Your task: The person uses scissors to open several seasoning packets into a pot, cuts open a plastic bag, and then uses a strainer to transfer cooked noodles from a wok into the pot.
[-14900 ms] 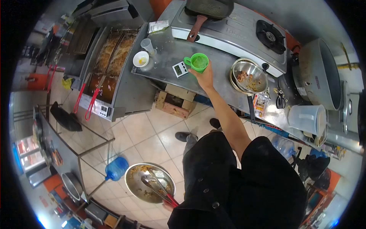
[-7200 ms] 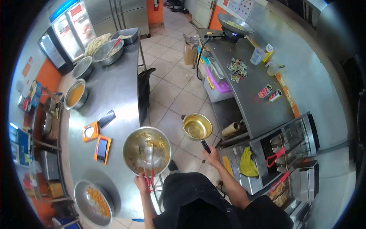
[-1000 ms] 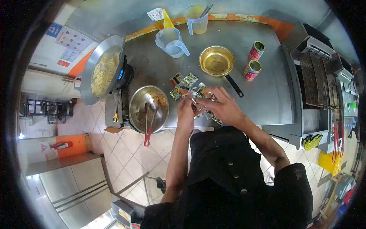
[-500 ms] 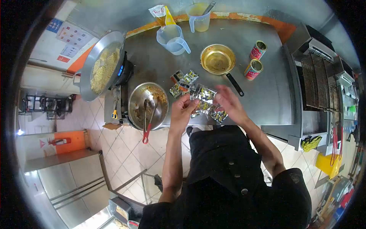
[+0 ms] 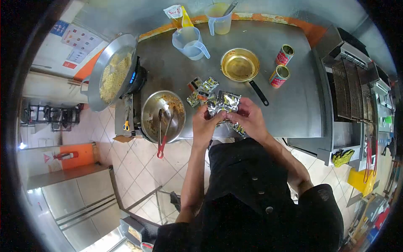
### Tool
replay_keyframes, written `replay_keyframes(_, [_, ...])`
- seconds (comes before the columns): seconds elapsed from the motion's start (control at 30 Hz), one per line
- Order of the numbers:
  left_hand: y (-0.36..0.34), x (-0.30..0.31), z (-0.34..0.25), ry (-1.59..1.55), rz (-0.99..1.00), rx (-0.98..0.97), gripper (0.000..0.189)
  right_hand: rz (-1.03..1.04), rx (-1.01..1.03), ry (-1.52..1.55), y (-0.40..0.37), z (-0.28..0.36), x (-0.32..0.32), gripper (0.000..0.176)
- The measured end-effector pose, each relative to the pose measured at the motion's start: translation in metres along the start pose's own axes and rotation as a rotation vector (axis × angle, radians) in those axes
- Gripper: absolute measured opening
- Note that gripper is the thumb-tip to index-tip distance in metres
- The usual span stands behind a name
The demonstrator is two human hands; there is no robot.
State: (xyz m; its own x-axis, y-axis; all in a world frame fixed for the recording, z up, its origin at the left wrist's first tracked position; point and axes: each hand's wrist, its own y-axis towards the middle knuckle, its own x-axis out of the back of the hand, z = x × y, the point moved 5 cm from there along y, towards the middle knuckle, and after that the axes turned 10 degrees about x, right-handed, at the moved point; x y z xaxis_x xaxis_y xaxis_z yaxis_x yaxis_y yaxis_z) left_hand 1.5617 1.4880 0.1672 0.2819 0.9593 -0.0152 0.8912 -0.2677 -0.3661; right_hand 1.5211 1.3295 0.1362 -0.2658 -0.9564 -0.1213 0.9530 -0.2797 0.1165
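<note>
Between my two hands is a silver foil seasoning packet (image 5: 228, 101) with a printed front, held up near the counter's front edge. My left hand (image 5: 205, 122) pinches its left lower side, thumb pointing inward. My right hand (image 5: 251, 119) grips the right side, and the fingertips of both hands nearly meet. More foil packets (image 5: 208, 85) lie in a loose pile just beyond my left hand. Another packet (image 5: 239, 128) shows partly under my right hand; the rest of it is hidden.
Left of my hands stands a steel bowl (image 5: 146, 101) with tongs and a red-handled utensil in it. A large wok (image 5: 95, 75) of noodles sits on a burner. A small pan (image 5: 240, 65), two cans (image 5: 279, 76) and measuring jugs (image 5: 189, 44) stand farther back.
My right hand has come in from the right and closed on the foil packet. My left hand has shifted slightly right, still holding on.
</note>
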Motion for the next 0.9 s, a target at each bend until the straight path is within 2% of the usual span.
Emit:
replay_keyframes(0.17, [0.011, 0.012, 0.022, -0.052, -0.120, 0.007, 0.018, 0.033, 0.069, -0.100, 0.001, -0.017, 0.012, 0.022])
replay_keyframes(0.23, [0.012, 0.016, 0.020, 0.062, -0.114, -0.052, 0.028, 0.091, 0.002, -0.204, 0.000, -0.023, 0.014, 0.019])
replay_keyframes(0.33, [0.008, 0.017, 0.013, 0.163, -0.148, -0.010, 0.030, 0.152, -0.069, -0.180, 0.000, -0.019, 0.016, 0.019])
replay_keyframes(0.47, [0.012, 0.024, 0.020, 0.225, -0.163, -0.090, 0.030, 0.055, -0.010, -0.203, 0.002, -0.004, 0.018, 0.010])
replay_keyframes(0.53, [0.008, 0.023, 0.018, 0.201, -0.148, -0.006, 0.029, -0.099, 0.596, -0.483, 0.002, 0.040, 0.016, 0.013])
replay_keyframes(0.57, [0.008, 0.022, 0.020, 0.199, -0.149, -0.004, 0.029, -0.037, 0.585, -0.432, -0.002, 0.030, 0.016, 0.027])
replay_keyframes(0.6, [0.009, 0.020, 0.024, 0.088, -0.116, 0.035, 0.028, -0.035, 0.585, -0.432, -0.004, 0.028, 0.016, 0.027])
replay_keyframes(0.67, [0.010, 0.018, 0.032, -0.022, -0.082, 0.073, 0.027, 0.137, 0.773, -0.558, -0.012, 0.031, 0.003, 0.029])
replay_keyframes(0.73, [0.011, 0.017, 0.036, -0.211, -0.052, 0.135, 0.026, 0.211, 0.770, -0.596, -0.015, 0.032, -0.002, 0.032])
replay_keyframes(0.87, [0.001, 0.018, 0.026, -0.269, -0.017, 0.210, 0.024, 0.322, 0.788, -0.582, -0.018, 0.029, -0.005, 0.033])
replay_keyframes(0.9, [0.001, 0.017, 0.025, -0.155, 0.055, 0.171, 0.022, 0.349, 0.798, -0.556, -0.017, 0.029, -0.005, 0.034])
